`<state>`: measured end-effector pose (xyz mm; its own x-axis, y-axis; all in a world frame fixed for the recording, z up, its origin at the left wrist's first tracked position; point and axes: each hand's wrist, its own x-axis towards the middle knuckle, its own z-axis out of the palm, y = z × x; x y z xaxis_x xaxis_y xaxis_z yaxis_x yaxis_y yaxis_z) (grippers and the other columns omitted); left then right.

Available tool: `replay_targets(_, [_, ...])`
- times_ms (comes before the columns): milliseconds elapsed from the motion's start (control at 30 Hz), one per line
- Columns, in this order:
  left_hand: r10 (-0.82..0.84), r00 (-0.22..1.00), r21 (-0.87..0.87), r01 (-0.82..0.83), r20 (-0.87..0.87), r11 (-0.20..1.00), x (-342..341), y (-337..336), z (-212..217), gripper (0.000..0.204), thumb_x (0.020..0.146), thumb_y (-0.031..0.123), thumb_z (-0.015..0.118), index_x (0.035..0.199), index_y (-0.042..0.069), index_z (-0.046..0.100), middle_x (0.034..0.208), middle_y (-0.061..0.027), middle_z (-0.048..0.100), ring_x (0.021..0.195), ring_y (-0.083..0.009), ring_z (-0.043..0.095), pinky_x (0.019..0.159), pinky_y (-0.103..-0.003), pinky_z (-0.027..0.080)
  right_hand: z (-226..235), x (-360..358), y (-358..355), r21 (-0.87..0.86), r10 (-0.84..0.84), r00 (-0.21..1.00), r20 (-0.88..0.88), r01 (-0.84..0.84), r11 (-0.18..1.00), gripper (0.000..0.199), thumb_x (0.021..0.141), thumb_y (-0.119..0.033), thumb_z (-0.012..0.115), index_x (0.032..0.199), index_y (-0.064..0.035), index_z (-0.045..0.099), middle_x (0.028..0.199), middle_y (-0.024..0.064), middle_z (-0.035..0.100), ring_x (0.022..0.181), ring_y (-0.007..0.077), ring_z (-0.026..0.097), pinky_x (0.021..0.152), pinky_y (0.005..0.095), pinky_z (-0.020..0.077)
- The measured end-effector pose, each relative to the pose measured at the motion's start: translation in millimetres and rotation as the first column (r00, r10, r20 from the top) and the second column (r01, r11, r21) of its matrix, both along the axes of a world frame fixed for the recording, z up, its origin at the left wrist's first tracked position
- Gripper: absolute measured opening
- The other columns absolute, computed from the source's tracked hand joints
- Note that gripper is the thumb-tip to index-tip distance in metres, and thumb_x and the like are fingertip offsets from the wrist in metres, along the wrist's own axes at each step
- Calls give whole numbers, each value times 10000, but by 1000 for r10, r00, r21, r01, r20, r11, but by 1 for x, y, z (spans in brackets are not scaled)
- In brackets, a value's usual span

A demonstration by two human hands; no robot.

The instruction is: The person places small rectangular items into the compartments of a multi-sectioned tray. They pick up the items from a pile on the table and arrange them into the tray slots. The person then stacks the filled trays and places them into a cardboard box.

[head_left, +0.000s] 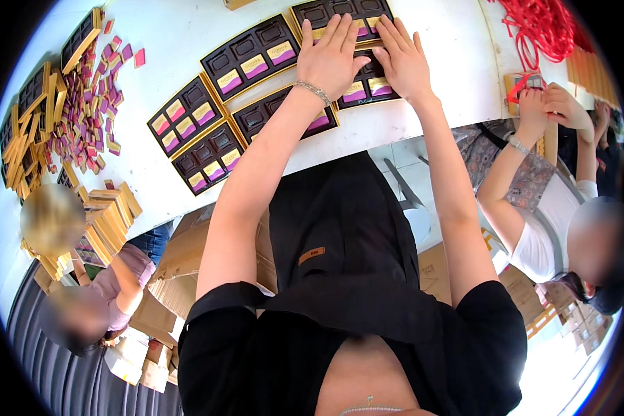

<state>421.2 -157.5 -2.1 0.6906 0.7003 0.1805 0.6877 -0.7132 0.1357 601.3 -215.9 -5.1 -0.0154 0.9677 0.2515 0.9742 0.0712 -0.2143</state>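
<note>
Both my hands lie over the paired gold-edged chocolate boxes at the table's front edge. My left hand (329, 66) is flat with fingers stretched, its fingertips on the far right box (313, 14). Beside it, my right hand (405, 69) reaches to that same box, fingers extended and thumb over the nearer box (369, 67). Each dark tray has a row of small cream-and-purple wrapped chocolates (281, 53) and a row of bare compartments. More such boxes (246, 52) stand to the left, the leftmost (185, 111) with some pink-and-cream pieces. My hands partly hide the two right boxes.
A heap of loose wrapped chocolates (93, 104) and stacked gold boxes (31, 149) cover the table's left end. Red ribbon (537, 28) lies at far right. A co-worker's hands (548, 107) hold a red-ribboned box there. Another person sits lower left, near cardboard cartons (177, 263).
</note>
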Motion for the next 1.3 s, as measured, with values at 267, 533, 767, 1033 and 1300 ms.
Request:
replay_targets(267, [142, 990, -38, -142, -8, 989, 11, -6, 11, 842, 841, 661, 496, 1427, 57, 455, 1501, -130, 393, 1434, -245, 289, 1065, -753, 139, 1, 2, 7, -13, 145, 978, -147, -148, 989, 634, 990, -462, 416, 1496, -86, 354, 1558, 121, 334, 1456, 320, 268, 1150, 529, 216])
replay_targets(533, [261, 951, -237, -218, 164, 947, -84, 17, 73, 672, 902, 476, 524, 1410, 44, 453, 1496, -136, 409, 1420, -261, 330, 1054, -782, 129, -2, 4, 1, -179, 173, 985, 27, -165, 970, 644, 1026, -533, 261, 1527, -131, 305, 1590, 75, 276, 1479, 327, 197, 1160, 565, 163])
replay_targets(767, [955, 130, 185, -979, 267, 82, -428, 38, -8, 512, 849, 254, 675, 1304, 64, 537, 1265, -174, 594, 1106, -333, 579, 893, -503, 458, -1, -2, 3, -97, 228, 973, 35, -224, 970, 612, 1036, -465, 303, 1487, -54, 358, 1545, 151, 341, 1437, 378, 274, 1157, 477, 243])
replay_targets(1033, [764, 137, 210, -918, -630, 338, -492, 72, -42, 363, 939, 264, 446, 1059, 26, 693, 1017, -197, 707, 989, -349, 685, 846, -457, 557, 12, 14, -4, 76, 87, 991, -98, -80, 994, 592, 974, -356, 522, 1444, -12, 412, 1487, 220, 409, 1410, 393, 329, 1150, 485, 238])
replay_targets(1300, [980, 111, 25, -993, -167, 116, -501, 88, -43, 432, 750, 270, 630, 1171, 214, 711, 1084, -83, 716, 966, -261, 689, 859, -402, 541, 21, 19, -67, -28, -215, 888, -407, 224, 974, 618, 1015, -402, 463, 1474, -6, 346, 1515, 219, 362, 1400, 379, 352, 1138, 409, 302])
